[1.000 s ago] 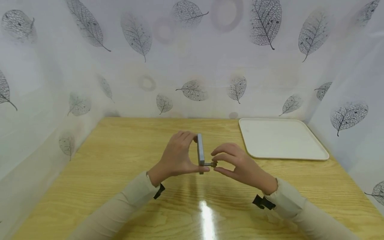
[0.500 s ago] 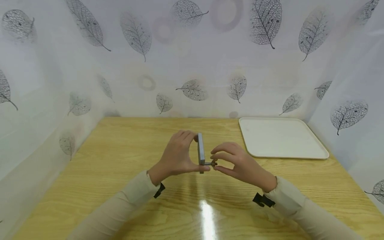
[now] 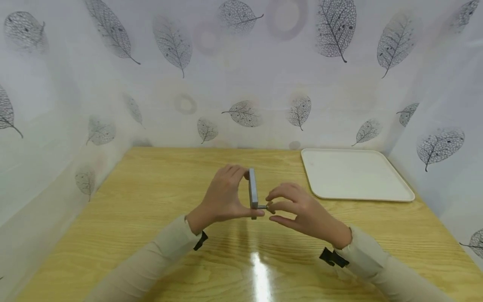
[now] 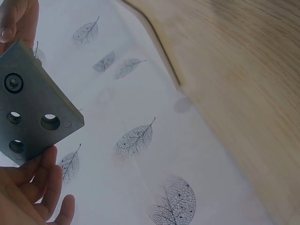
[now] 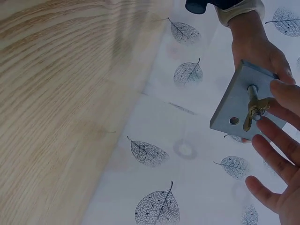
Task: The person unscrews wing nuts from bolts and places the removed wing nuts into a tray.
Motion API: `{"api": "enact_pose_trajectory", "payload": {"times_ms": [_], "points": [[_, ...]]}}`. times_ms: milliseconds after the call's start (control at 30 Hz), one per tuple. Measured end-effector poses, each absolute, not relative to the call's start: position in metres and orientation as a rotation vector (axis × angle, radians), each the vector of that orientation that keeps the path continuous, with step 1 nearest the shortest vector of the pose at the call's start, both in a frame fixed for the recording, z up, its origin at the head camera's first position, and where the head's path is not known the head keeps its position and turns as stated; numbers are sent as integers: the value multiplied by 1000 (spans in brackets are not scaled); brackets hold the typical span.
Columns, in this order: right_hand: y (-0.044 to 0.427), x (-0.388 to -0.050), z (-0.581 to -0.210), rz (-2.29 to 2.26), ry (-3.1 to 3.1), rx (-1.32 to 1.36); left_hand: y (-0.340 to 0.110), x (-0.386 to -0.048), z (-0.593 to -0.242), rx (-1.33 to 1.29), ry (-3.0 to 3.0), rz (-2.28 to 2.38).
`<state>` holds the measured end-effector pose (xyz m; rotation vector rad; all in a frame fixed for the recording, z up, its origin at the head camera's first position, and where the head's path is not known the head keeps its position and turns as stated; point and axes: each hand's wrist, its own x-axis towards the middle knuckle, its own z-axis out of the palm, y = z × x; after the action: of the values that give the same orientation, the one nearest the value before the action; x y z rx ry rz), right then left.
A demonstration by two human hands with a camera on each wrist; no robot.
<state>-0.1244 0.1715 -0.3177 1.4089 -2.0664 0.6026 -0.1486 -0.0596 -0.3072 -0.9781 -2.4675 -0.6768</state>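
The left hand holds a grey metal plate on edge, thumb at its lower end and fingers at its upper end. From the plate's right face a bolt sticks out; the right wrist view shows a brass wing nut near its tip. At this nut is the right hand, loosely bent fingers touching it, the thumb apart from it. In the left wrist view the plate shows a round socket-type bolt head and several holes.
A white tray lies on the wooden table at the back right. Behind and beside the table hangs a pale sheet with a leaf print.
The right thumb has moved down away from the wing nut, and the right hand's fingers have shifted about it. The left hand and plate have stayed almost still.
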Motion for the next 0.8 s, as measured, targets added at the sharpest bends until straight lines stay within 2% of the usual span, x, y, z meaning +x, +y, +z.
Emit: {"api": "enact_pose_trajectory", "payload": {"times_ms": [467,800], "points": [[173,-131,-320,593,-2176,1353,-57,-147,-307,-981,-2471,-679],[171,-125,-318,632,-2011,1461,-59,-149,-307,-977,-2459,-682]]}}
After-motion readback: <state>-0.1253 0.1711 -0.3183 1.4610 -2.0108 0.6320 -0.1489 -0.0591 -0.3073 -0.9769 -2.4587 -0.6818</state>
